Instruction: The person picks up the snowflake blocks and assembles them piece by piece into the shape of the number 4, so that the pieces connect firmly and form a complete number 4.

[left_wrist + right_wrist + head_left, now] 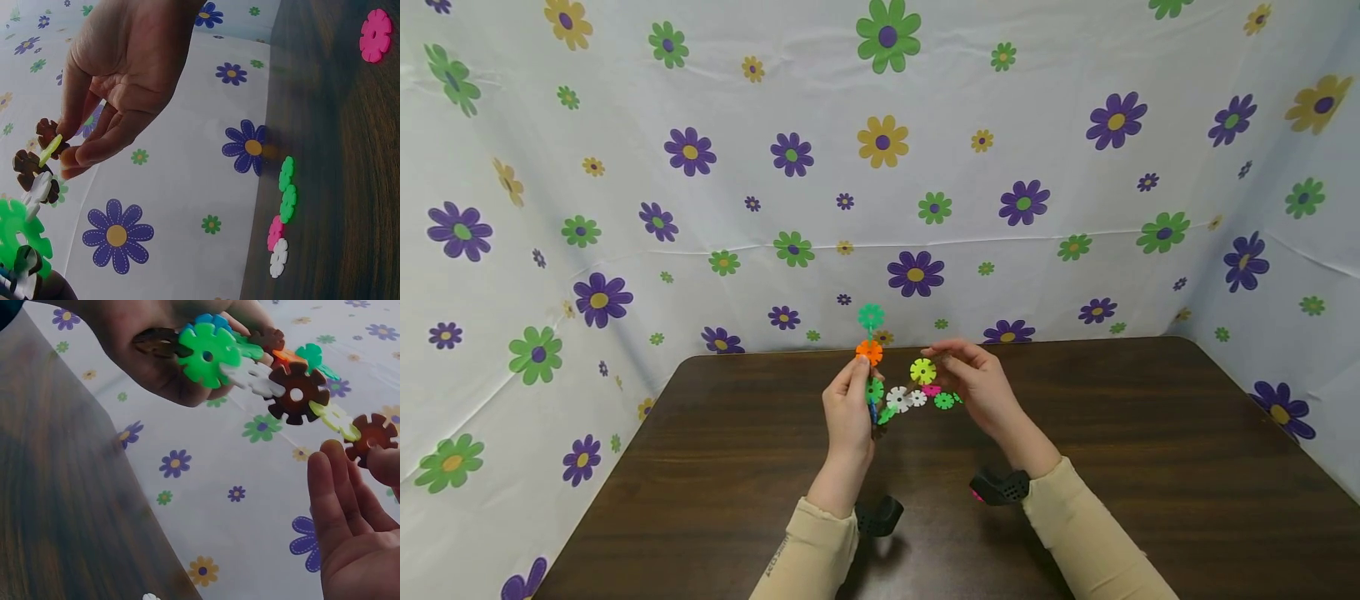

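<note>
My left hand (848, 408) grips a branching chain of interlocking flower-shaped plastic discs, raised over the table. An orange disc (869, 352) and a teal disc (871, 316) rise above the thumb. Green disc (208, 356) and blue disc (212, 323) sit by the palm in the right wrist view. From there a white disc (253, 376), a brown disc (297, 394) and a yellow disc (336, 420) run outward. At that branch's end, my right hand (981, 383) pinches another brown disc (371, 439), which meets the yellow one's edge. Its other fingers extend below.
Behind the hands, a short row of discs lies on the dark wooden table (737, 467): white (279, 258), pink (275, 233) and two green (288, 204). A separate pink disc (375, 35) lies near the right wrist. Flower-print cloth (820, 292) encloses the table's back and sides.
</note>
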### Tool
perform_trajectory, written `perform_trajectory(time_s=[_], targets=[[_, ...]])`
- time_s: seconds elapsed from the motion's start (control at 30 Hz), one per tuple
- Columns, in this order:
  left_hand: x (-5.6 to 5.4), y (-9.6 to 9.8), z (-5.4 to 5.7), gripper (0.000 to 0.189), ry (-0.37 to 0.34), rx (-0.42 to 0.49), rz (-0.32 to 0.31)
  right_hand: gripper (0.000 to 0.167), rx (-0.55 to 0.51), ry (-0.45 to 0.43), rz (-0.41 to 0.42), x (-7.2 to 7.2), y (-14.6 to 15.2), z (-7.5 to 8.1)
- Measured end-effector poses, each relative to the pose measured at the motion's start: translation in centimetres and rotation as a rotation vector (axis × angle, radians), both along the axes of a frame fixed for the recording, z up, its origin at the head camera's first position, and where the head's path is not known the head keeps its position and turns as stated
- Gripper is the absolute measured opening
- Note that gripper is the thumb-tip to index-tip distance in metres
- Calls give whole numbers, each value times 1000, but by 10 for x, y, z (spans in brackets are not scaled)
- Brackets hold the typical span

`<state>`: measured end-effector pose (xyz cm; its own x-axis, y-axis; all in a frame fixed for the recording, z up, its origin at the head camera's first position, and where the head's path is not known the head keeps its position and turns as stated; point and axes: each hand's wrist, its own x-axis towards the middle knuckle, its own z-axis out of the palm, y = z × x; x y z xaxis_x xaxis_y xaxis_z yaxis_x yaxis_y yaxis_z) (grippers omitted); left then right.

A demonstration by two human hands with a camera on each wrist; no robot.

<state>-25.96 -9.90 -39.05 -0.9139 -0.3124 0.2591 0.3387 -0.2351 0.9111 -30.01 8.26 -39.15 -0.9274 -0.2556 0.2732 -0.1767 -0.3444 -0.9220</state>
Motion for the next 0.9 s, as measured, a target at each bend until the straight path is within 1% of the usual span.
perform_trajectory(time_s=[0.1,0.23,0.3,0.4,0.57,0.8,0.9], targets=[[0,0,0,39,-4,-10,10,25,-14,-13,-14,2,-3,0],[0,0,1,36,-10,-27,28,35,-29,-12,18,3,-6,0],[0,0,1,35,-9,-35,35,41,-10,-5,20,3,-7,0],[0,0,2,36,-5,-41,40,46,18,-15,-10,5,-10,1],[1,0,2,42,3,-49,48,44,20,-40,-57,6,-13,0],[1,2,3,40,22,-50,73,40,-33,-31,-87,7,-17,-3],[1,2,3,41,33,-44,81,41,-52,-32,-90,8,-19,-3]])
